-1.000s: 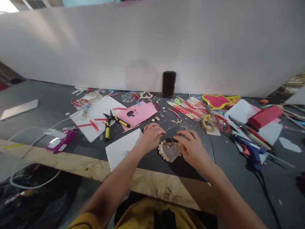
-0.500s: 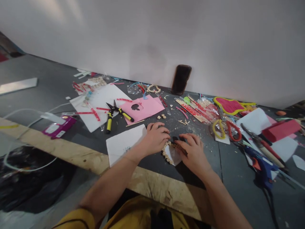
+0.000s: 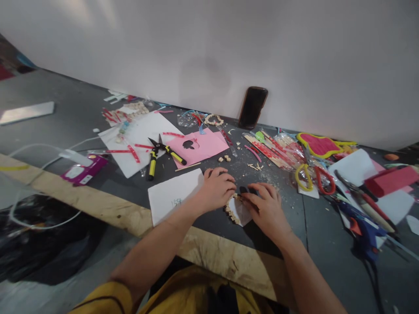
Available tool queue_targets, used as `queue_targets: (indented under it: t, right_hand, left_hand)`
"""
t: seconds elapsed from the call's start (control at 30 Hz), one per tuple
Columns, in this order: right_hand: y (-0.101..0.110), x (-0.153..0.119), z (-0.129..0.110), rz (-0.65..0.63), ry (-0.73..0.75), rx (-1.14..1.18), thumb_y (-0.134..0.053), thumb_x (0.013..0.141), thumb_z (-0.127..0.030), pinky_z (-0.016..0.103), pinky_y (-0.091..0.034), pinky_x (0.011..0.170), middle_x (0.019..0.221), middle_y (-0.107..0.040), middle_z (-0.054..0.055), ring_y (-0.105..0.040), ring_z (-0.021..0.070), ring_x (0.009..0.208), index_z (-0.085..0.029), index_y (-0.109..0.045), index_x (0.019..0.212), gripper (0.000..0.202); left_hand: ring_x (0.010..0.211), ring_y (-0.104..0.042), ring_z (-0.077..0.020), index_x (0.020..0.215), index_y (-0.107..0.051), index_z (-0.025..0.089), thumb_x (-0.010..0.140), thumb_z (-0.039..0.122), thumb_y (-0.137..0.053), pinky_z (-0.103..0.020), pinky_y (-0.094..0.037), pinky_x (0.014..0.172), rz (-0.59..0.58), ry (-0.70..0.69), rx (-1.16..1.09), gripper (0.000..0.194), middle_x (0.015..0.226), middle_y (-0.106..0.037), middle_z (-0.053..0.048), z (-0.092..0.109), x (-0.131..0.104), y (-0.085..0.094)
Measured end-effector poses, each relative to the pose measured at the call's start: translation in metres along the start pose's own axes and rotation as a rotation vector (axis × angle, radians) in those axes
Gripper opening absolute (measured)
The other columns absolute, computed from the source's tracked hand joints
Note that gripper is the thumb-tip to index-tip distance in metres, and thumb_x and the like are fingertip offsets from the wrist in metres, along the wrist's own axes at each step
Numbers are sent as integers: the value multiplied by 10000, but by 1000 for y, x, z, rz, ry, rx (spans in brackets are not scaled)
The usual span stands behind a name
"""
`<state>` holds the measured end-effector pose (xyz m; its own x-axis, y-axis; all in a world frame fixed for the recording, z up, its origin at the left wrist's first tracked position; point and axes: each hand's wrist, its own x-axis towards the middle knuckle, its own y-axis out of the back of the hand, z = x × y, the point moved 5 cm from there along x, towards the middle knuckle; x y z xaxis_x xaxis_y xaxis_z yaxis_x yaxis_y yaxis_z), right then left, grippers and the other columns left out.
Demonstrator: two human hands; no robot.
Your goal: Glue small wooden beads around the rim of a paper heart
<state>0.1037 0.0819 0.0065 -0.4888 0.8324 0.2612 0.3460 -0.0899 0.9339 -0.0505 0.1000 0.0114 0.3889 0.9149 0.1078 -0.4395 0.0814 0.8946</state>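
A small white paper cut-out (image 3: 242, 212) lies on the table edge in front of me, its left and upper border lined with little tan wooden-looking pieces (image 3: 231, 213). My left hand (image 3: 218, 189) bends over its upper left edge, fingers curled and fingertips against the border; the thumb is hidden. From the right, my right hand (image 3: 266, 207) has thumb and forefinger closed on the upper right border, the other fingers bent above. Under my left forearm is a white sheet (image 3: 170, 196) with handwriting. A few loose tan pieces (image 3: 224, 158) sit just beyond my hands.
Yellow-black pliers (image 3: 160, 152) lie on pink paper (image 3: 203, 146) and a white sheet. A phone (image 3: 252, 107) leans against the wall. Rightward are wooden sticks (image 3: 271, 150), scissors (image 3: 314, 176), red-handled pliers (image 3: 366, 198) and a blue glue gun (image 3: 363, 229). A purple box (image 3: 85, 169) stands left.
The view has shifted slightly, so everything sits a little further right. Both hands stay at the paper cut-out in nearly the same pose.
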Motion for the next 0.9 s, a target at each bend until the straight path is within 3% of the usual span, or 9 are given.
queue_targets:
  t: [0.37,0.53,0.73,0.9]
  right_hand:
    - [2,-1,1,3,-2,29,-562,843,-250,458,-361,895,1117,-615,59,-438,263,1102,-272,-685,941,159]
    - [4,-1,0,-6,-6,36,-569,823,-216,455,-359,896,1108,-618,58,-449,263,1089,-262,-667,1000,207]
    - [16,-8,12,111,-39,120,-533,850,-256,448,-389,909,1069,-623,72,-472,244,1061,-233,-647,1015,202]
    - [23,-14,28,198,-103,179,-525,855,-269,426,-434,878,998,-630,75,-507,227,994,-220,-650,960,171]
  left_hand:
    - [1196,-397,-251,926,-682,306,831,329,-518,-460,-241,997,-36,10,-27,190,1128,-649,43,1,0,-1]
    - [1202,-389,-272,1024,-625,306,737,395,-600,-475,-262,977,-65,-33,-48,302,1155,-630,25,5,-1,-4]
    - [1215,-381,-267,1012,-614,292,733,312,-577,-465,-265,984,-98,-12,-30,283,1164,-617,18,5,0,-10]
    - [1192,-401,-255,959,-627,283,740,341,-583,-457,-266,989,-79,8,-22,230,1163,-614,22,7,1,-13]
